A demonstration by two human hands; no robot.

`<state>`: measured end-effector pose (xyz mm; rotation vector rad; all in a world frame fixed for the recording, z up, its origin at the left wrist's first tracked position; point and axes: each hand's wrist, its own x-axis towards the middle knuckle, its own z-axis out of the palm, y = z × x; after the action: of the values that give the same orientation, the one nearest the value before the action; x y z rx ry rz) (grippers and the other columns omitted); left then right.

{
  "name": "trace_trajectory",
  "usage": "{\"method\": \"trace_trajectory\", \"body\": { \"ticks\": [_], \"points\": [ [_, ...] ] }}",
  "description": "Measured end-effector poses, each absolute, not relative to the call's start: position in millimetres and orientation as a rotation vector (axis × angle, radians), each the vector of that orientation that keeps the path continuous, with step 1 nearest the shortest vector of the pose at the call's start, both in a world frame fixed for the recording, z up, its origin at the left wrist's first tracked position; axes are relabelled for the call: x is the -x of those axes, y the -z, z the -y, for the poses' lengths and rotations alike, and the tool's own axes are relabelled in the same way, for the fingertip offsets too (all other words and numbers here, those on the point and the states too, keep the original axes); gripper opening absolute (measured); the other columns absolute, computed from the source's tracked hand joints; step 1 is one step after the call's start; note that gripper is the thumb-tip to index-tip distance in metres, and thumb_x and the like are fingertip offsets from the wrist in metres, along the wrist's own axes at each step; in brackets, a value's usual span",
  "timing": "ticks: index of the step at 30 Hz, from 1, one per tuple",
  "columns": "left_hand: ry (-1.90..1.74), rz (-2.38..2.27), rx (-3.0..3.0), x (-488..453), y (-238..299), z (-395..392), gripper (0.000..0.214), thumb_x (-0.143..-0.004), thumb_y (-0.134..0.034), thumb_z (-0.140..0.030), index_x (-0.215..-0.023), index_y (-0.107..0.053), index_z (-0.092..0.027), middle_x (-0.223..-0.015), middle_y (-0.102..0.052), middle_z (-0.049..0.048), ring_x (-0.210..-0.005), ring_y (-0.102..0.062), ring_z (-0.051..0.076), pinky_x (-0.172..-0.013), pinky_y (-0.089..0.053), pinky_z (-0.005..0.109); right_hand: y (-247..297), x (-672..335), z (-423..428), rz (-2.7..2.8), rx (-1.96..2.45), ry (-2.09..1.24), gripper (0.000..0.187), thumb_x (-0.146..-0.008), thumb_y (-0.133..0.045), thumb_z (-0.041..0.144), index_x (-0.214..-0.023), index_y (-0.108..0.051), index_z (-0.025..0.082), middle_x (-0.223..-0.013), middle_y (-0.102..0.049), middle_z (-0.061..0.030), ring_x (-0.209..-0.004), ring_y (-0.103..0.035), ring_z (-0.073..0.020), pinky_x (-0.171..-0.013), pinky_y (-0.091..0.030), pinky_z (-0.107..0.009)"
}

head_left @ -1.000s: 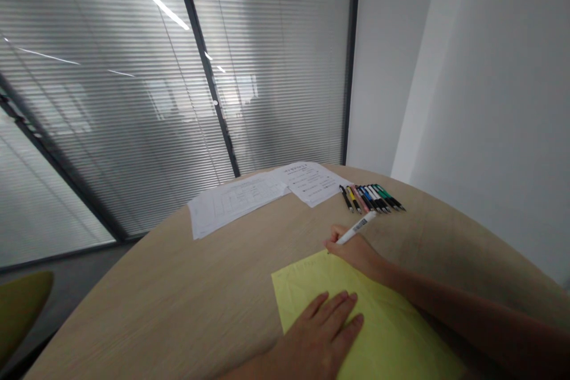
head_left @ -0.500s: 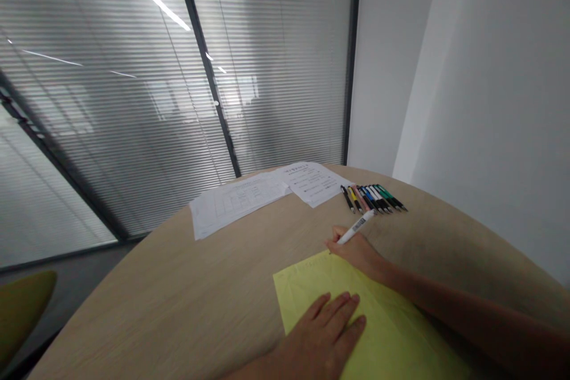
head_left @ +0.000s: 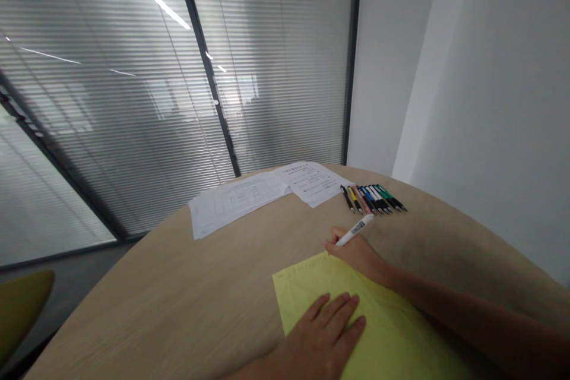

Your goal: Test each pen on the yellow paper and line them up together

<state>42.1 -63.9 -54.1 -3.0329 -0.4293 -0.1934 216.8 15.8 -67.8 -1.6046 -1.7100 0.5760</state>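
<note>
A yellow sheet of paper (head_left: pixel 387 338) lies on the round wooden table (head_left: pixel 178 297) in front of me. My left hand (head_left: pixel 323 332) rests flat on its near left part, fingers stretched out. My right hand (head_left: pixel 354 252) is at the sheet's far edge, closed around a white pen (head_left: pixel 356 230) whose tip points down at the paper's top corner.
A row of several coloured pens (head_left: pixel 371 198) lies beyond my right hand. Two white printed sheets (head_left: pixel 258 193) sit at the table's far edge. Glass walls with blinds (head_left: pixel 155 89) stand behind, a white wall (head_left: pixel 490 101) to the right, and a yellow-green chair (head_left: pixel 20 303) at lower left.
Both hands stay where they were; the pen has tilted only slightly. The camera has shifted a little.
</note>
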Motion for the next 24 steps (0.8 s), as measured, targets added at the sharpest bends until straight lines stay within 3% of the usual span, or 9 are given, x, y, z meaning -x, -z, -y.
{"method": "trace_trajectory", "body": {
  "ticks": [24],
  "points": [
    [0.165,0.432,3.024,-41.6,56.1,63.7,0.039,-0.090,-0.029,-0.028,-0.125,-0.033,-0.011,-0.134,-0.033,0.0139,-0.122,-0.029,0.023,-0.096,-0.030,0.039,59.3,-212.6,-10.3,1.730,1.594,-0.555,0.013,-0.062,-0.043,0.018,-0.053,-0.033,0.018,-0.047,-0.033,0.0059,-0.047,-0.033,-0.0077,-0.044,-0.023,-0.020]
  ]
}}
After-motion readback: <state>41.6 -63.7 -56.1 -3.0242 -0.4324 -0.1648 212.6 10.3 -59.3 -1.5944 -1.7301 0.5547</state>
